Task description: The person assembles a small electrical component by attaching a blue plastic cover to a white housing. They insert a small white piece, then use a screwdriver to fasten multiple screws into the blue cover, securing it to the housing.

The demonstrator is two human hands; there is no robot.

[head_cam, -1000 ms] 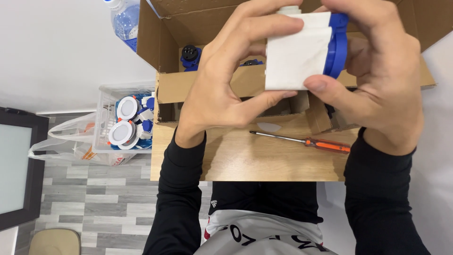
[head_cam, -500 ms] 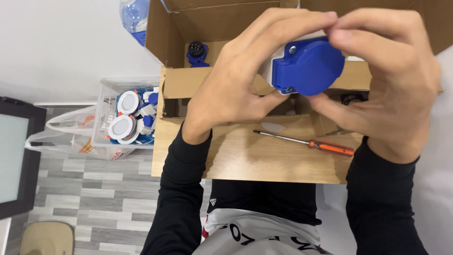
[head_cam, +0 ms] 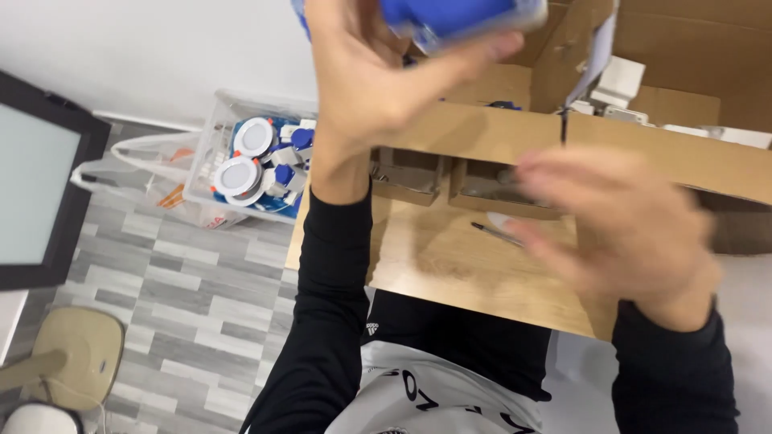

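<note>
Left hand raised near top of view, fingers and thumb pinching a blue plastic housing from below; part cut off by the frame edge. Right hand empty, spread, blurred, above the wooden table. Housing looks rigid, light, smooth, probably slippery on its curved face; best gripped across the flat sides.

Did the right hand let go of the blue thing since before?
Yes. The right hand dropped off the blue part, down over the wooden table.
</note>
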